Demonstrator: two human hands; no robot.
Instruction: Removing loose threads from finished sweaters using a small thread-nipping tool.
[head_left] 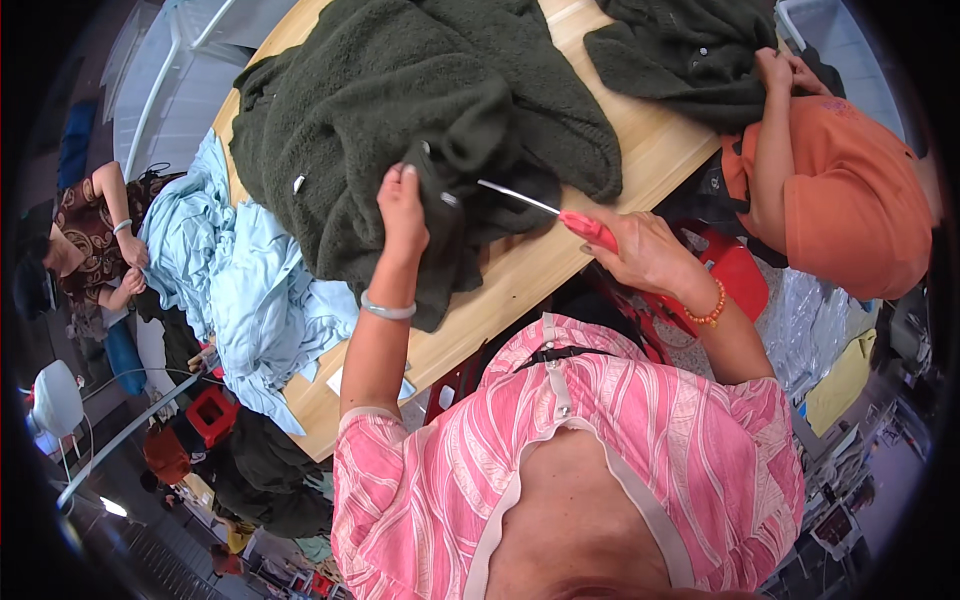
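Note:
A dark green fuzzy garment (370, 90) lies heaped across the wooden table in front of me. My left hand (403, 208) is closed on a fold of it, thumb and fingers pinched together near some small shiny fasteners. In my right hand (650, 250) is a pair of red-handled scissors (588, 229). Its blades show as one thin metal strip pointing left toward the garment, the tip close to a raised fold. Whether the tip touches the cloth I cannot tell.
Light blue garments (255, 300) pile up at the table's left edge. Another person in an orange top (850, 200) handles a second dark green garment (690, 60) at the right. A person in a patterned top (85, 220) works at the far left. Red stools (735, 275) stand below.

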